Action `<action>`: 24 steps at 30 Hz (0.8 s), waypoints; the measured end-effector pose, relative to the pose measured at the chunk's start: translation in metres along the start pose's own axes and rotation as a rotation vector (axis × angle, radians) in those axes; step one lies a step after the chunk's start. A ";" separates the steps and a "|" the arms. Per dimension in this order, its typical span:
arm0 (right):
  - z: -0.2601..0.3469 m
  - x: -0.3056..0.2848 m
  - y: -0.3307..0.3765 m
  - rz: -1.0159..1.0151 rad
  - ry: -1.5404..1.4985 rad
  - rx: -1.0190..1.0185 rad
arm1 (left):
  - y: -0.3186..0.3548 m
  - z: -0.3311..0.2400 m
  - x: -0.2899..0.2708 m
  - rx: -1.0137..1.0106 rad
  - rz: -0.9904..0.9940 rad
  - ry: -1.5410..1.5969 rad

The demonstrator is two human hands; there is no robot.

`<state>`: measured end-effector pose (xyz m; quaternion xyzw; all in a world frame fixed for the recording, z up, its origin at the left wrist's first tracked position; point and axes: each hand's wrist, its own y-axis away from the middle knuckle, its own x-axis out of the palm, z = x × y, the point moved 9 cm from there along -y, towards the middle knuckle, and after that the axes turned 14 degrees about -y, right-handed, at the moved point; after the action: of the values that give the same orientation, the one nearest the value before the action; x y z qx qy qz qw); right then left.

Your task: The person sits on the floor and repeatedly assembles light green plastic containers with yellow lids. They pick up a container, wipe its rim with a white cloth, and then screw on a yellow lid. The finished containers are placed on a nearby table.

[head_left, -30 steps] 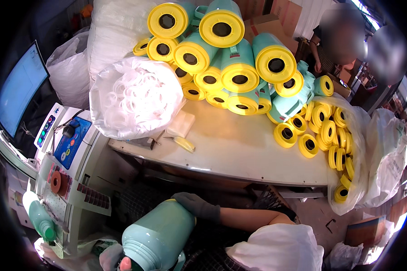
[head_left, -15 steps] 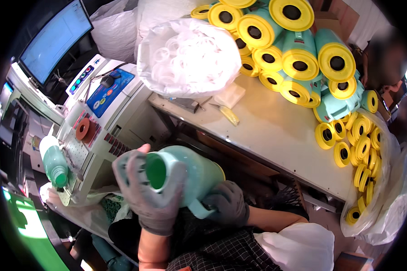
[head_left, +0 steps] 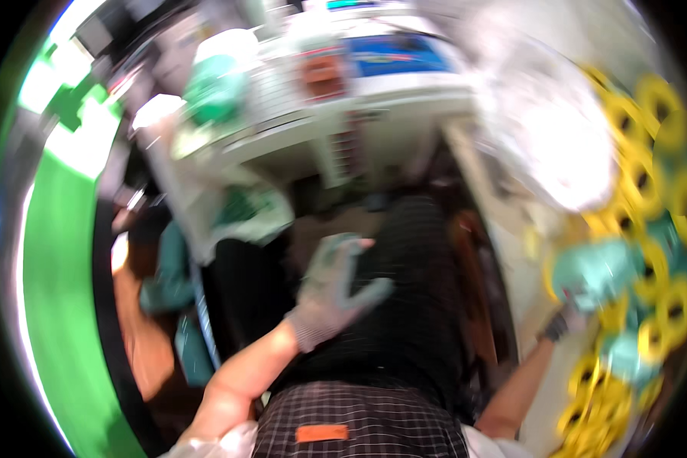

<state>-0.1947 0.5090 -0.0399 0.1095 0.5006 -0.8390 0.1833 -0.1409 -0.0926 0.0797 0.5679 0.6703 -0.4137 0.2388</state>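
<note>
So my left hand point(head_left: 332, 294) hangs over my lap point(head_left: 412, 328), fingers loosely spread, nothing in them. Right hand point(head_left: 576, 319) is at the teal jug point(head_left: 597, 271), in from the surface's point(head_left: 509, 244) nearest edge, beside the yellow-based jugs point(head_left: 640, 183); too blurry to tell how closed those fingers are.

White machine point(head_left: 424, 105) with a blue panel point(head_left: 393, 62) (blurred) on top.

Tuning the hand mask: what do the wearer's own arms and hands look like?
Left hand wears a pale grey glove with a knitted-looking cuff and one bare fingertip. Right hand wears a grey glove, details blurred. Both forearms are bare; white sleeves show at the lower edge.
</note>
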 end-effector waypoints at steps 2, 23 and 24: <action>0.061 0.036 0.014 0.098 -0.113 -0.093 | 0.008 0.039 -0.022 -0.096 -0.108 0.039; 0.517 0.044 0.161 1.046 -1.102 -0.401 | 0.581 0.346 -0.135 -1.443 -1.151 -0.620; 0.523 0.045 0.163 1.127 -1.174 -0.249 | 0.528 0.340 -0.149 -1.338 -1.132 -0.583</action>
<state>-0.1681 -0.0302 0.0617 -0.1332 0.2828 -0.4802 0.8195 0.3505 -0.4503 -0.1371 -0.2274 0.8607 -0.1220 0.4388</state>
